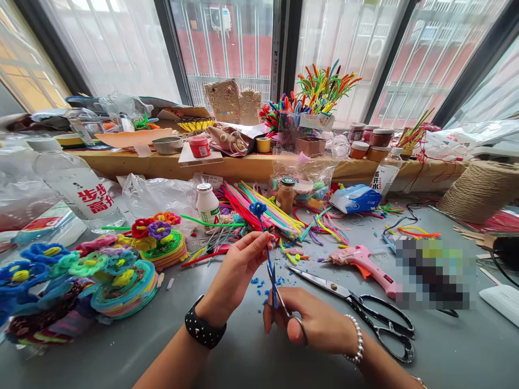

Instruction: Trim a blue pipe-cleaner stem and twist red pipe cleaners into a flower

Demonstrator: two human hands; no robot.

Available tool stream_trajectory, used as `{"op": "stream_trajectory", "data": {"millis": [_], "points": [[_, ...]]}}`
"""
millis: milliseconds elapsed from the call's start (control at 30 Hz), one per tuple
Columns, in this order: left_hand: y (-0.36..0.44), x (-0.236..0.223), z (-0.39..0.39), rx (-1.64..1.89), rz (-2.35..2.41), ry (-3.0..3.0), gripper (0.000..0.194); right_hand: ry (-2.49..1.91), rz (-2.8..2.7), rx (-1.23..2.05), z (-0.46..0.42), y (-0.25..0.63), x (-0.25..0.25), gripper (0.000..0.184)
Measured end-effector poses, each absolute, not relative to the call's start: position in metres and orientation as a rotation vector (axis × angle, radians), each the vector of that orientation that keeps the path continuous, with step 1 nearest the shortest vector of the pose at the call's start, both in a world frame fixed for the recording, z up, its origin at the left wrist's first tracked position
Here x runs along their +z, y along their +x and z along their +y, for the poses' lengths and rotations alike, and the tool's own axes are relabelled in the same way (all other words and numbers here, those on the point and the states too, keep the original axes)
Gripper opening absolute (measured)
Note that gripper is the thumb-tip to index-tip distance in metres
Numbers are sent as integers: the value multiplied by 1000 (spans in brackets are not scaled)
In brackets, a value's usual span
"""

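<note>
My left hand (pixel 252 253) pinches the stem of a blue pipe cleaner flower (pixel 258 209), which points upward with its small head above my fingertips. In my right hand (pixel 312 319) is a small pair of scissors (pixel 272 278), my fingers through the handles. The blades are around or right beside the lower stem, below my left fingers; whether they touch it I cannot tell. Blue fuzz clippings (pixel 259 293) lie scattered on the grey table (pixel 170 335) under the scissors. Large black-handled scissors (pixel 348 294) rest just right of my right hand.
A pink glue gun (pixel 367 265) lies beyond the large scissors. Colourful pipe cleaners (pixel 263 208) are heaped at the back by a white bottle (pixel 207 205) and a brown jar (pixel 286 193). Finished fuzzy flowers (pixel 117 265) crowd the left. A twine spool (pixel 474 189) stands right.
</note>
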State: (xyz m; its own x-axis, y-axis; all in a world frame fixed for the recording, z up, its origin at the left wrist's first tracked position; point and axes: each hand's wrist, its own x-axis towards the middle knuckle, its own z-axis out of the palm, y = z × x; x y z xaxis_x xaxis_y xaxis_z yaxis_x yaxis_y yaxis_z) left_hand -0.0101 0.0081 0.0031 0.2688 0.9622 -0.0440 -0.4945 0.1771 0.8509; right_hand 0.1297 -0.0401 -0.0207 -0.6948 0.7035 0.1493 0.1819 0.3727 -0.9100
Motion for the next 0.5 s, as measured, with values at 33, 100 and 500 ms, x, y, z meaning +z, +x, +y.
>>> {"op": "stream_trajectory", "data": {"millis": [33,100,500], "points": [[-10,3,8,1146,694,842,9,-741,-2114,1298,-40,130,-21,70],[-10,2,7,1129,699,835,9,-729,-2110,1290,-40,129,-22,71],[-9,0,9,1308,738,827,4,-928,-1923,1258,-41,119,-24,64]]}}
